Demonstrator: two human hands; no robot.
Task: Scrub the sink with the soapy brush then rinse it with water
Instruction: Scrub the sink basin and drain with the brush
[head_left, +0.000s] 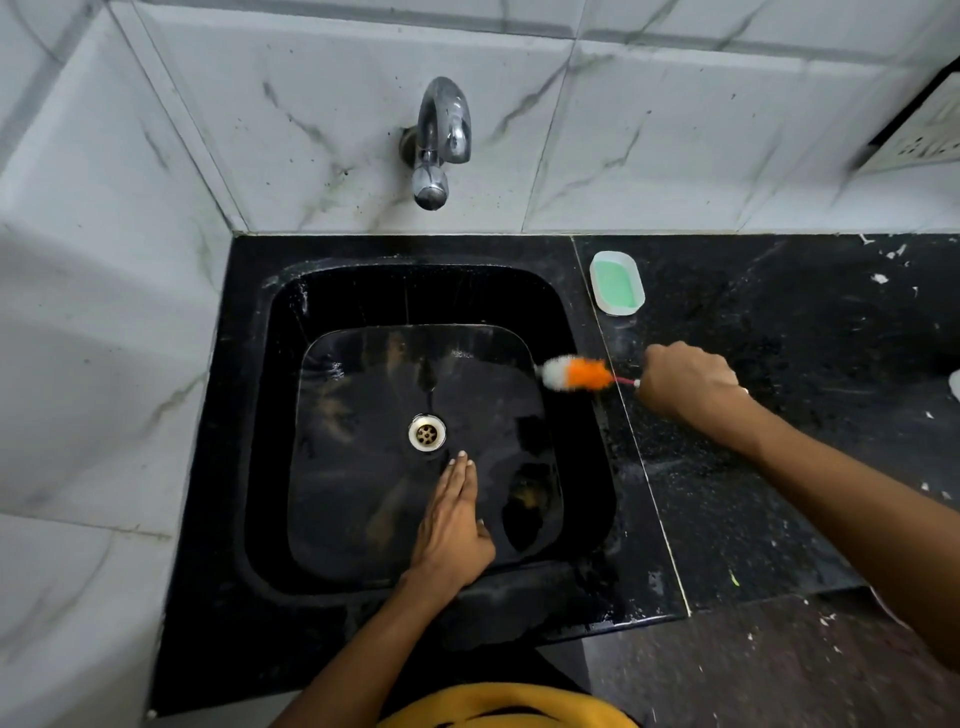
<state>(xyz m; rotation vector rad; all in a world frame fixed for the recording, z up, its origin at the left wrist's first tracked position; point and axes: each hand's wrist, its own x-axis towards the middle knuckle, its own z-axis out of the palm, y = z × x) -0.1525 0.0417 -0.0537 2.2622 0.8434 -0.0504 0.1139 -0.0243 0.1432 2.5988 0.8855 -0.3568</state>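
A black sink (270, 467) is set into a black speckled bench (779, 493) against white marble-patterned wall tiles (311, 130). A chrome tap (439, 140) projects from the wall above the basin's far edge, and no stream shows at its spout. A round metal drain (427, 432) sits near the middle of the glossy basin floor.

The person's left hand (452, 525) lies inside the basin with fingers straight and together, palm down on the floor, the fingertips just short of the drain; this grip is open and holds nothing. The right hand (685, 387) is above the bench just right of the sink, its grip closed round the thin pink handle of a bottle brush (574, 374). The brush's bristle head, orange with a white tip, is blurred and sits at the sink's right rim, pointing left toward the basin.

Behind the right hand, near the wall, a white soap dish (616, 283) holding green soap rests on the bench. An electrical socket plate (919, 135) is on the wall at far right. Yellow clothing (509, 706) shows at the bottom edge.
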